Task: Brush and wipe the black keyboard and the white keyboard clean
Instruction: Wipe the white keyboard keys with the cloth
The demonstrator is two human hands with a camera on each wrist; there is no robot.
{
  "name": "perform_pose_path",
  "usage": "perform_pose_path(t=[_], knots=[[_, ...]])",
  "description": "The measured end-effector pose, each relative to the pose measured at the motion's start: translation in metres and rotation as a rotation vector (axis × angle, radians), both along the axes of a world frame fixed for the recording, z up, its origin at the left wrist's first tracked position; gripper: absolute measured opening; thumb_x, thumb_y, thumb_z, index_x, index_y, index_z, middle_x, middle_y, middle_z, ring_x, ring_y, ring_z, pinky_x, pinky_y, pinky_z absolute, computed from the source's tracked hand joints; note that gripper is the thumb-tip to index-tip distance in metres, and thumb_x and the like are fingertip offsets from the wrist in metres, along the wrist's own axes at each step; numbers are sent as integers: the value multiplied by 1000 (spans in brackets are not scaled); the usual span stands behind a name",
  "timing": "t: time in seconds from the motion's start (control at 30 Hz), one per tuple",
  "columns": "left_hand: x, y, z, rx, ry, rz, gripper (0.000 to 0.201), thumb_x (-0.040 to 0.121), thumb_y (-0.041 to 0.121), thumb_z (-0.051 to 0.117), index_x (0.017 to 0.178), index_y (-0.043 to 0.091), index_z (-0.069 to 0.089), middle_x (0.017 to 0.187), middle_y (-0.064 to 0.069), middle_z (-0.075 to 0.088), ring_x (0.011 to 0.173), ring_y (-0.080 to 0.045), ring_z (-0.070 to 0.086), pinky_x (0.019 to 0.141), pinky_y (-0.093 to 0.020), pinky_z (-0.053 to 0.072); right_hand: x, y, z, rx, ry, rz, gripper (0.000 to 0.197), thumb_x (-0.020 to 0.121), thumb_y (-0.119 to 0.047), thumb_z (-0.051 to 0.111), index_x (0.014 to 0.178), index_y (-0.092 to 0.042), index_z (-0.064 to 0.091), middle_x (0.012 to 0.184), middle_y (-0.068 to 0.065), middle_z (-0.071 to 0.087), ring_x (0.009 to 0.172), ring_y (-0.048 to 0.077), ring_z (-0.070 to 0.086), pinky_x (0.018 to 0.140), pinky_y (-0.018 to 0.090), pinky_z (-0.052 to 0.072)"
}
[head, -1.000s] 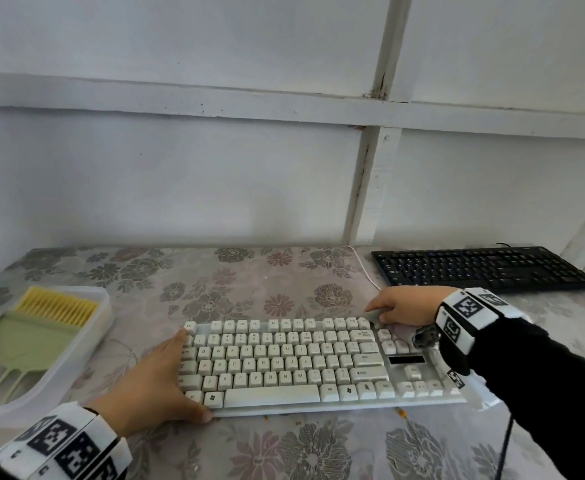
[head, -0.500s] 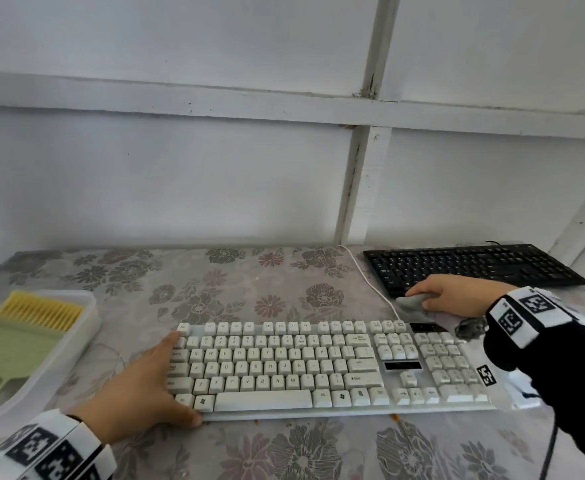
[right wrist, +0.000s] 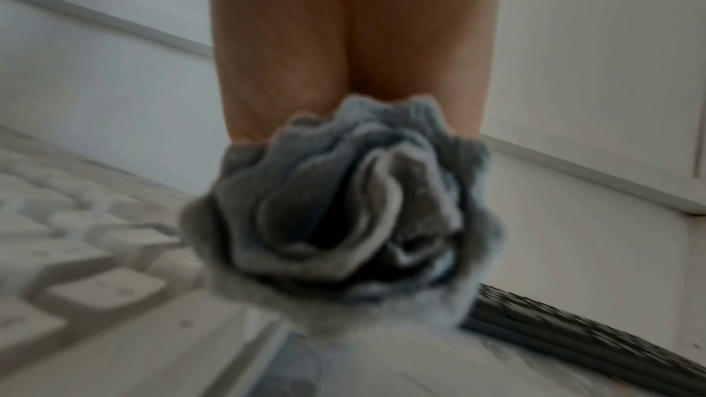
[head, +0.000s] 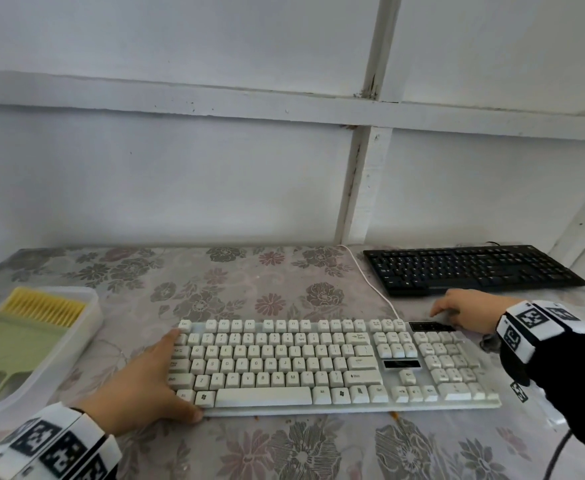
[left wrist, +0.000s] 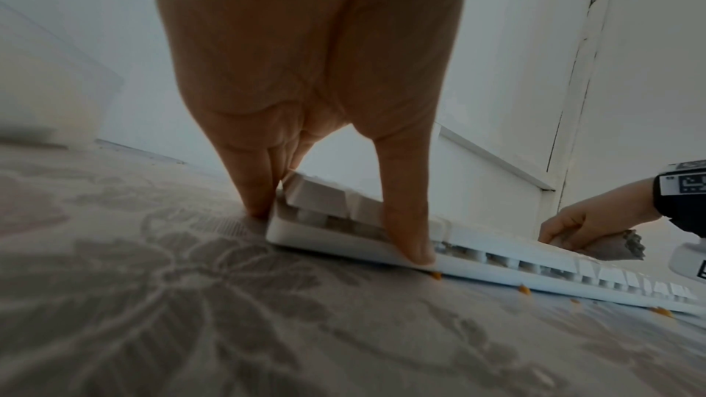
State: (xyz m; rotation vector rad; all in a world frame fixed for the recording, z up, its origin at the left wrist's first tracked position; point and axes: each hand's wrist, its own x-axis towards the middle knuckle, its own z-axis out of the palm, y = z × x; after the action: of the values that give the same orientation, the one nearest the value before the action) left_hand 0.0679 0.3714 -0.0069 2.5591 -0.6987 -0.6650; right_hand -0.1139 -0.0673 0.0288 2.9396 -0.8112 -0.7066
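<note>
The white keyboard (head: pixel 318 362) lies in the middle of the flowered table. My left hand (head: pixel 145 382) braces its left end: the fingers lie straight along the side edge and the thumb (left wrist: pixel 409 234) presses on the front edge. My right hand (head: pixel 464 313) grips a bunched grey cloth (right wrist: pixel 344 216) and holds it down at the keyboard's far right corner, above the number pad. The cloth's tail (head: pixel 490 342) sticks out by the wrist. The black keyboard (head: pixel 471 268) sits at the back right, just beyond the right hand and untouched.
A translucent tray (head: pixel 86 327) at the left edge holds a green brush with yellow bristles (head: pixel 41 308) and a green dustpan (head: pixel 10 336). Orange crumbs (left wrist: pixel 523 290) lie along the white keyboard's front edge. Its white cable (head: pixel 370 285) runs back toward the wall.
My right hand has slid the cloth rightward along the white keyboard's back edge, from near the middle to the far right corner. The left hand has kept its place.
</note>
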Motion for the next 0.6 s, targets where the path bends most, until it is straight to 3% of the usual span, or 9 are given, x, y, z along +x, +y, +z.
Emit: perform_pose_path(t=[0.17, 0.23, 0.27, 0.3, 0.37, 0.43, 0.5, 0.6], knots=[[-3, -1, 4, 13, -4, -6, 128, 56, 44, 85, 149, 25, -1, 148, 1, 31, 129, -15, 38, 105, -24, 31, -6, 8, 17, -115, 5, -65, 36, 93, -9, 44, 122, -26, 58, 109, -1, 55, 109, 16, 57, 91, 25, 43], [-5, -1, 6, 24, -2, -11, 127, 57, 45, 84, 149, 25, -2, 148, 2, 31, 130, -14, 37, 105, -24, 31, 2, 32, 37, 6, -163, -66, 22, 97, -19, 44, 107, -18, 64, 80, -4, 54, 74, 1, 63, 64, 16, 46], [-6, -1, 7, 31, -7, -13, 127, 58, 46, 83, 149, 24, -3, 149, 2, 30, 130, -14, 37, 105, -23, 31, 9, 50, 48, 72, -247, -41, 21, 98, -21, 43, 95, -18, 64, 69, -4, 51, 54, -4, 57, 50, 11, 40], [-7, -2, 9, 39, -13, -16, 127, 58, 46, 83, 149, 24, -3, 148, 2, 30, 130, -14, 37, 104, -23, 31, 20, 69, 56, 122, -299, -1, 22, 99, -22, 43, 88, -21, 62, 65, -5, 50, 47, -3, 52, 47, 11, 37], [-10, -2, 12, 46, -27, -22, 126, 59, 47, 82, 149, 24, -3, 147, 2, 31, 129, -14, 38, 103, -23, 32, 46, 107, 64, 218, -329, 111, 21, 98, -29, 43, 89, -24, 61, 73, -6, 56, 57, 0, 52, 55, 14, 39], [-13, -1, 13, 38, -24, -34, 125, 60, 47, 82, 149, 25, -3, 147, 3, 32, 127, -13, 39, 100, -21, 33, 76, 145, 60, 307, -332, 231, 29, 97, -35, 44, 103, -15, 64, 89, 0, 64, 75, 13, 61, 69, 24, 50], [-14, 0, 13, 19, -5, -39, 125, 60, 46, 82, 149, 24, -2, 147, 4, 31, 128, -12, 39, 100, -20, 33, 108, 183, 52, 353, -337, 346, 30, 98, -29, 44, 112, -10, 63, 103, 7, 65, 92, 22, 62, 82, 31, 49], [-13, 1, 12, 13, -5, -44, 128, 58, 47, 83, 149, 24, -4, 146, 4, 31, 127, -12, 39, 99, -20, 33, 149, 235, 36, 356, -319, 498, 29, 96, -11, 43, 120, -5, 58, 116, 14, 57, 102, 27, 55, 89, 38, 44]])
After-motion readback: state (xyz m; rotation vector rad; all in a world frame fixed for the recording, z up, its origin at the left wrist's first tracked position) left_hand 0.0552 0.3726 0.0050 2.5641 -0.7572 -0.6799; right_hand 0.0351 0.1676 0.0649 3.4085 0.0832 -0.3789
